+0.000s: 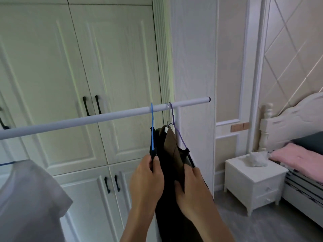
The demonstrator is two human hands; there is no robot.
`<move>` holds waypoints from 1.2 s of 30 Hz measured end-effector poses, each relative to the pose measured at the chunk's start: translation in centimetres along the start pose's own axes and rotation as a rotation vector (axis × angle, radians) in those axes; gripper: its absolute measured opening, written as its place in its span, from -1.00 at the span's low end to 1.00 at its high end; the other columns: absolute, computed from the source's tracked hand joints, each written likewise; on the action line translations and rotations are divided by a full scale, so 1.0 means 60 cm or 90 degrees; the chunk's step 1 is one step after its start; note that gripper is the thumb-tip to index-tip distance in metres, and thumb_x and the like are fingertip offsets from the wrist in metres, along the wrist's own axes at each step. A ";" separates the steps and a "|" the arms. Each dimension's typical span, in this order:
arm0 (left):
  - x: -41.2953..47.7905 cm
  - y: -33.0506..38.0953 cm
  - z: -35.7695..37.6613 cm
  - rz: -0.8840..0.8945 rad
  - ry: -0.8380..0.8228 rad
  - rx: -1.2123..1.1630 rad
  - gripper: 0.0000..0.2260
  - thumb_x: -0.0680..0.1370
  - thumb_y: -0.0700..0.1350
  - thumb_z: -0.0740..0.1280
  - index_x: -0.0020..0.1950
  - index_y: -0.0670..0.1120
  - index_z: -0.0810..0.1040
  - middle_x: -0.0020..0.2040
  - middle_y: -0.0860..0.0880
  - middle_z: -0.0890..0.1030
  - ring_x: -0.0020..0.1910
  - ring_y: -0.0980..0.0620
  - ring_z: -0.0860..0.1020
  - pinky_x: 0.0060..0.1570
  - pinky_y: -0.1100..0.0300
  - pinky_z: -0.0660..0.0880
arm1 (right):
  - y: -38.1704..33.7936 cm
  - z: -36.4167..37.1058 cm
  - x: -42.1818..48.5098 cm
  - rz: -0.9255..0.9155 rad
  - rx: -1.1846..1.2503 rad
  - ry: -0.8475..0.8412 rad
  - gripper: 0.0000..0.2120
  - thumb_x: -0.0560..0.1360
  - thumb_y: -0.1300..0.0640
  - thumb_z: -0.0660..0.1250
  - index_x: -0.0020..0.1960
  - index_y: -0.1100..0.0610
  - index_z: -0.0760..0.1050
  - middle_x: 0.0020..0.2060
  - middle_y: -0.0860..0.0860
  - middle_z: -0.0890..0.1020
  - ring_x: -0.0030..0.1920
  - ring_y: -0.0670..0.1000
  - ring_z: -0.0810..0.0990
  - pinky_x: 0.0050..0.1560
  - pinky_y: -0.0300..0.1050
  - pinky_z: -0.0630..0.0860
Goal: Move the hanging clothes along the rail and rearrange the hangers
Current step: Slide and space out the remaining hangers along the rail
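Nearest the lens, two bare hands reaching in from the bottom of the view. Left hand [148, 175] pinching, thumb against fingers, a black garment [158, 142] at the lower end of a thin blue plastic hanger [152, 130]. Right hand [192, 184] curled round the edge of the bunched dark clothes [167, 189], just below the shoulder of a purple wire hanger [180, 137]. Between the two, a brown garment [172, 144] on a third hanger with a bare metal hook [168, 110]. All three hooks over the white round rail [87, 122], close together near its right end, short of the black end cap [209, 99]. Low at the left, a soft grey garment [29, 198] on another blue hanger [7, 164], hook out of view. Behind, white panelled wardrobe doors [52, 84] with black handles.

Judged light and limp, these clothes: likely to sway and drag, poor for steering. Hangers thin and probably springy, with hooks apt to slide freely on the smooth rail yet tangle when crowded. Best taken by the stiff hanger shoulders or just under the hooks, one hanger at a time, never by the cloth alone.
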State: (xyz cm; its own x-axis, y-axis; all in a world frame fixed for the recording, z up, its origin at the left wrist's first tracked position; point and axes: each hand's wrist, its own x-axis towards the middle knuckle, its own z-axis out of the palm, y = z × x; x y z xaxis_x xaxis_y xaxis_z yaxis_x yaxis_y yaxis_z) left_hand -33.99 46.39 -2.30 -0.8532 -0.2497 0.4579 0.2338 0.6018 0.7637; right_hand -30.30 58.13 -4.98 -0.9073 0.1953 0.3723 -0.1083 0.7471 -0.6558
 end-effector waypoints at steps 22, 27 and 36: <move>-0.002 -0.116 -0.186 -0.054 0.054 -0.126 -0.63 0.66 -0.01 0.25 -0.33 0.03 0.25 -0.49 0.12 0.33 -0.47 0.14 0.28 -0.34 0.16 0.27 | -0.108 0.065 0.024 0.140 0.476 -0.307 -0.32 0.52 0.22 0.38 0.59 0.10 0.25 0.44 0.01 0.49 0.41 0.05 0.48 0.22 -0.14 0.41; -0.010 -0.147 -0.230 -0.054 0.079 -0.125 -0.61 0.66 -0.04 0.27 -0.33 0.02 0.23 -0.51 0.10 0.30 -0.49 0.14 0.24 -0.36 0.16 0.25 | -0.150 0.086 0.008 0.011 0.460 -0.295 -0.88 0.44 0.45 0.32 -0.10 0.28 0.46 -0.37 0.18 0.50 -0.38 -0.01 0.44 -0.39 -0.28 0.32; 0.008 -0.193 -0.314 -0.029 0.134 -0.132 -0.58 0.66 -0.07 0.29 -0.36 0.04 0.21 -0.49 0.10 0.29 -0.45 0.14 0.24 -0.35 0.17 0.26 | -0.221 0.130 -0.013 -0.032 0.463 -0.268 -0.83 0.37 0.47 0.32 -0.22 0.26 0.40 -0.44 0.04 0.40 -0.45 -0.05 0.38 -0.45 -0.25 0.26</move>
State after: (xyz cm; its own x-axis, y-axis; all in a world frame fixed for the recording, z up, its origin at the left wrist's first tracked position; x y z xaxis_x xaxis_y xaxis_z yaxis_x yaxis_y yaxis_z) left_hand -28.32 25.02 -2.39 -0.7547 -0.4382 0.4883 0.3057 0.4236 0.8527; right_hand -31.35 43.09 -1.68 -0.9544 -0.1890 0.2309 -0.2566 0.1254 -0.9583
